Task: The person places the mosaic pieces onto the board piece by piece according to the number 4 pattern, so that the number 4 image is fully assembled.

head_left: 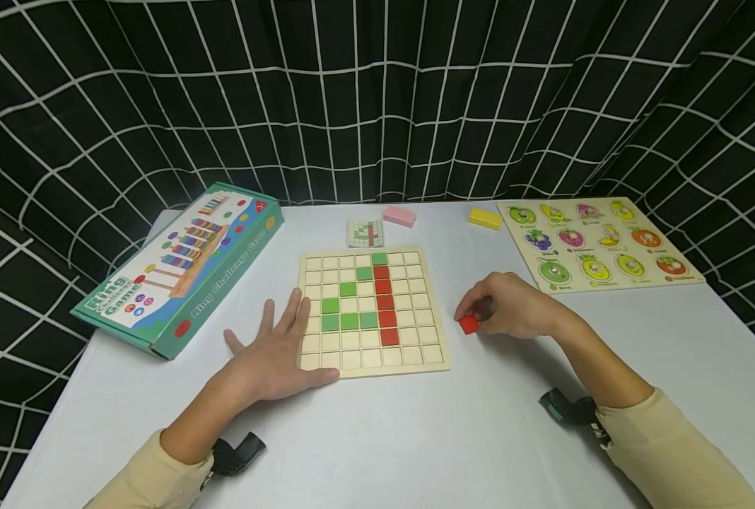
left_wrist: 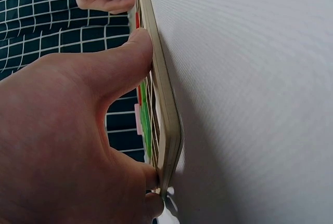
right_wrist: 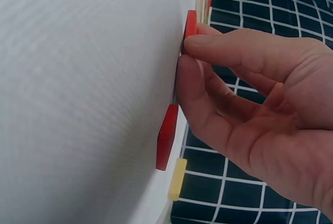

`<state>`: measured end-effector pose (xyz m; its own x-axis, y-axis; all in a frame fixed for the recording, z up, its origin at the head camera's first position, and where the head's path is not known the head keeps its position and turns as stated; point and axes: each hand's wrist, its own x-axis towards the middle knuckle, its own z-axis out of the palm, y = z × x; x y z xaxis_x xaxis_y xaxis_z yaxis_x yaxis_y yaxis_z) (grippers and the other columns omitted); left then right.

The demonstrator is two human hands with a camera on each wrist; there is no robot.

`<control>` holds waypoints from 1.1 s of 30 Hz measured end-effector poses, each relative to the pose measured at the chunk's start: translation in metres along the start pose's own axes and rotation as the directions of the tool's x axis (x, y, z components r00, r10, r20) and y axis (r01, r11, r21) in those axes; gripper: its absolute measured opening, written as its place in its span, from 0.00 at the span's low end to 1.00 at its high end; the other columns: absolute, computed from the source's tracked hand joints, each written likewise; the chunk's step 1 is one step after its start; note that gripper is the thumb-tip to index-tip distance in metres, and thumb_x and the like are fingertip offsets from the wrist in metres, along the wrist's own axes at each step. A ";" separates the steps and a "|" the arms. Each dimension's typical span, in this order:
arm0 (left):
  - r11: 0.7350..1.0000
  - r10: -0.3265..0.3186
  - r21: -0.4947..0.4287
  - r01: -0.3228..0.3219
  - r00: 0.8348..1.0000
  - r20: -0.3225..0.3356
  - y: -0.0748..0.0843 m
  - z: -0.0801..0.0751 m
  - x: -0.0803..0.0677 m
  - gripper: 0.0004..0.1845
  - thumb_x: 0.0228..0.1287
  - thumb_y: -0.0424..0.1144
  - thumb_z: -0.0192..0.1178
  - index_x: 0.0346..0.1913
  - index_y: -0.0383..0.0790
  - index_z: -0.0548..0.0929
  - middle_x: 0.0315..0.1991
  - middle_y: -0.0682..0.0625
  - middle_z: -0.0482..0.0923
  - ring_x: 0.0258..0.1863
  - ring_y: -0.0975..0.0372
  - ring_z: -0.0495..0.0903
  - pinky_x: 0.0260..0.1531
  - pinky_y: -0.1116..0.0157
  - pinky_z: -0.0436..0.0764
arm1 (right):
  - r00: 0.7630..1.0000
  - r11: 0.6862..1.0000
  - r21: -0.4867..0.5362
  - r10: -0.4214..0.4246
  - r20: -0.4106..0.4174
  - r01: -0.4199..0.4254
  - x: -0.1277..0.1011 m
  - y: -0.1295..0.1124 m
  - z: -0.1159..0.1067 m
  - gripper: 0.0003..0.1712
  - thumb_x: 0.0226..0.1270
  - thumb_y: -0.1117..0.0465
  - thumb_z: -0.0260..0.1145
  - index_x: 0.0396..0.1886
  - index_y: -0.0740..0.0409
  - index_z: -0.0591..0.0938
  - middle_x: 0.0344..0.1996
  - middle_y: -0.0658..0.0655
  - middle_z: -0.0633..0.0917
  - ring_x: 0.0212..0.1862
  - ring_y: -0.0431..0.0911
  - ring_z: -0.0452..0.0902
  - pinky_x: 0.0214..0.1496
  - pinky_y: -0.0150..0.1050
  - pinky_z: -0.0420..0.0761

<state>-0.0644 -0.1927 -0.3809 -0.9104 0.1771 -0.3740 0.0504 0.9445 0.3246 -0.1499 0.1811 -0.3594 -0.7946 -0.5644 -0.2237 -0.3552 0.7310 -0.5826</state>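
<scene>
A wooden grid board (head_left: 409, 355) lies on the table with several green tiles (head_left: 348, 289) and several red tiles (head_left: 386, 302) in its squares. My left hand (head_left: 268, 362) is spread at the board's near left corner, thumb on the front edge and fingertips along the left side. To the right of the board, my right hand (head_left: 511, 307) pinches a red tile (head_left: 469, 324) between thumb and fingers, close to the tabletop. Another red tile (right_wrist: 167, 138) rests on the table beside that hand in the right wrist view; the hand hides it in the head view.
Behind the board lie a small pattern card (head_left: 365, 233), a pink block (head_left: 399, 216) and a yellow block (head_left: 485, 219). A green Ring Challenge Game box (head_left: 183, 272) occupies the left side. A fruit puzzle board (head_left: 597, 244) lies at the back right. A black grid curtain (head_left: 377, 106) surrounds the table.
</scene>
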 end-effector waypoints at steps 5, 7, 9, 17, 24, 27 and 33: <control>1.000 -0.002 0.000 0.002 1.000 0.003 0.000 0.000 0.000 0.67 0.58 0.74 0.63 0.85 0.41 0.40 0.87 0.47 0.28 0.83 0.34 0.30 0.55 0.12 0.33 | 1.000 1.000 0.003 0.019 -0.013 -0.019 0.000 -0.001 0.000 0.21 0.49 0.76 0.77 0.41 0.52 0.93 0.37 0.49 0.91 0.40 0.46 0.82 0.41 0.36 0.82; 1.000 -0.002 -0.001 0.002 1.000 0.003 0.000 0.000 0.000 0.67 0.58 0.74 0.64 0.85 0.41 0.40 0.87 0.47 0.28 0.83 0.35 0.30 0.55 0.12 0.32 | 0.999 1.000 0.007 0.030 -0.018 -0.030 0.001 -0.001 0.001 0.20 0.49 0.75 0.78 0.41 0.51 0.93 0.36 0.49 0.90 0.40 0.46 0.81 0.41 0.36 0.81; 1.000 -0.003 0.000 0.003 1.000 0.005 0.000 0.000 0.000 0.67 0.58 0.74 0.64 0.85 0.41 0.40 0.87 0.47 0.28 0.83 0.35 0.30 0.55 0.12 0.32 | 0.999 0.999 0.016 0.036 -0.022 -0.036 0.001 -0.002 0.001 0.20 0.49 0.74 0.79 0.41 0.51 0.93 0.36 0.49 0.90 0.40 0.47 0.80 0.40 0.36 0.80; 1.000 -0.001 -0.002 0.001 1.000 0.000 0.001 0.000 -0.002 0.67 0.57 0.74 0.64 0.85 0.41 0.41 0.87 0.46 0.29 0.83 0.34 0.31 0.55 0.12 0.34 | 0.998 0.998 0.045 0.039 -0.045 -0.037 0.002 -0.009 0.003 0.19 0.49 0.72 0.80 0.41 0.51 0.93 0.38 0.50 0.91 0.40 0.46 0.80 0.40 0.37 0.80; 1.000 0.000 -0.006 0.000 1.000 -0.005 0.001 0.000 -0.003 0.67 0.57 0.74 0.64 0.85 0.41 0.41 0.87 0.46 0.30 0.83 0.34 0.31 0.55 0.12 0.33 | 0.997 0.996 0.077 0.056 -0.058 -0.052 0.005 -0.024 0.006 0.19 0.48 0.74 0.76 0.41 0.54 0.93 0.39 0.51 0.91 0.40 0.47 0.81 0.37 0.38 0.82; 1.000 -0.002 -0.004 0.002 1.000 -0.002 0.001 -0.001 -0.003 0.67 0.57 0.74 0.64 0.85 0.42 0.41 0.87 0.47 0.29 0.83 0.34 0.31 0.55 0.12 0.33 | 0.997 0.995 0.095 0.047 -0.065 -0.041 0.007 -0.031 0.008 0.19 0.48 0.75 0.75 0.41 0.55 0.93 0.38 0.51 0.91 0.39 0.46 0.81 0.36 0.37 0.82; 1.000 -0.005 -0.006 0.005 1.000 -0.001 0.002 -0.002 -0.003 0.67 0.57 0.74 0.64 0.85 0.41 0.41 0.87 0.46 0.30 0.83 0.34 0.32 0.55 0.12 0.34 | 0.998 0.993 0.108 0.044 -0.049 -0.039 0.012 -0.043 0.017 0.17 0.49 0.74 0.75 0.39 0.54 0.93 0.36 0.51 0.91 0.37 0.44 0.82 0.36 0.36 0.82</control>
<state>-0.0619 -0.1921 -0.3776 -0.9109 0.1722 -0.3751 0.0433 0.9437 0.3279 -0.1358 0.1369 -0.3503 -0.8329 -0.5120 -0.2104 -0.2692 0.7067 -0.6543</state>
